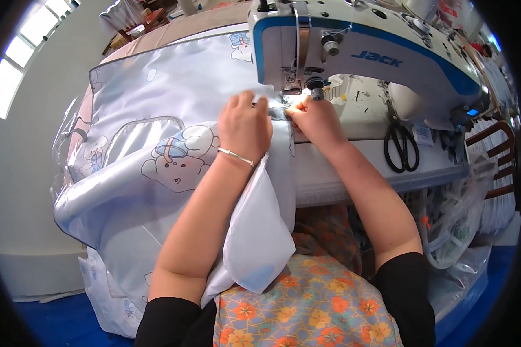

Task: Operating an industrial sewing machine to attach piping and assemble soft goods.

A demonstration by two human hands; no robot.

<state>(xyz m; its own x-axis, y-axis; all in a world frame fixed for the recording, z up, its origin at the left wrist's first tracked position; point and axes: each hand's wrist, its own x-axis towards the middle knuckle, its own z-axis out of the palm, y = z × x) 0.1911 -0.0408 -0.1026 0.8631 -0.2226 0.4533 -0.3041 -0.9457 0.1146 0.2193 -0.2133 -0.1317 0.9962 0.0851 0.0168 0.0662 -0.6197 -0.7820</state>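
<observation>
A large pale lilac, shiny fabric [197, 69] printed with cartoon bears lies under the head of a white and blue sewing machine [272, 46]. My left hand [246, 124] rests on it just left of the needle area, fingers bent and closed on the cloth, their tips hidden. My right hand [317, 121] is closed in a pinch at the fabric's right edge, close to the presser foot. Between both hands shows a short dark grey strip [280, 113]. A loose flap of the fabric [260, 231] hangs below my left wrist.
Black scissors [402, 147] lie on the machine table [353, 165] right of my right forearm. Clear plastic bags [457, 214] hang at the table's right end, near a stack of white sheets [492, 173]. Left of the fabric stands a wall [35, 173].
</observation>
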